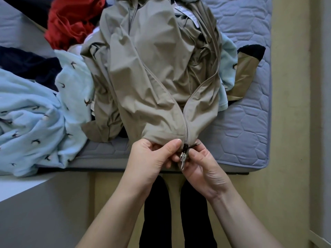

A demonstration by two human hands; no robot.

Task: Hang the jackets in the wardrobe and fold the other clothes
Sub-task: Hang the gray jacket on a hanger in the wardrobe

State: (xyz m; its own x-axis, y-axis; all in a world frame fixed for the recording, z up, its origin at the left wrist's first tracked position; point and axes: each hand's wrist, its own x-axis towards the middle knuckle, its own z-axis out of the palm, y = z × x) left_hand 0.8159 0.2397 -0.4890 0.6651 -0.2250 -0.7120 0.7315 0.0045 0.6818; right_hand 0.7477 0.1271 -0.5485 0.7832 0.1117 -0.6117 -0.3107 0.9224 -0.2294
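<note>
Head view. Beige jacket lies front-up on the mattress, its hem hanging just over the mattress's near edge. Zipper joined only at the bottom; higher up the two sides spread apart. Left hand pinches the hem beside the zipper, thumb on top, fingers curled under. Right hand pinches the metal zipper pull, fingers curled. Both hands are close together, just off the mattress's near edge. Pale blue fleece with a small bird print is heaped on the mattress's left part. Red garment at the mattress's far left. Tan-and-black garment on the mattress, right of the jacket.
</note>
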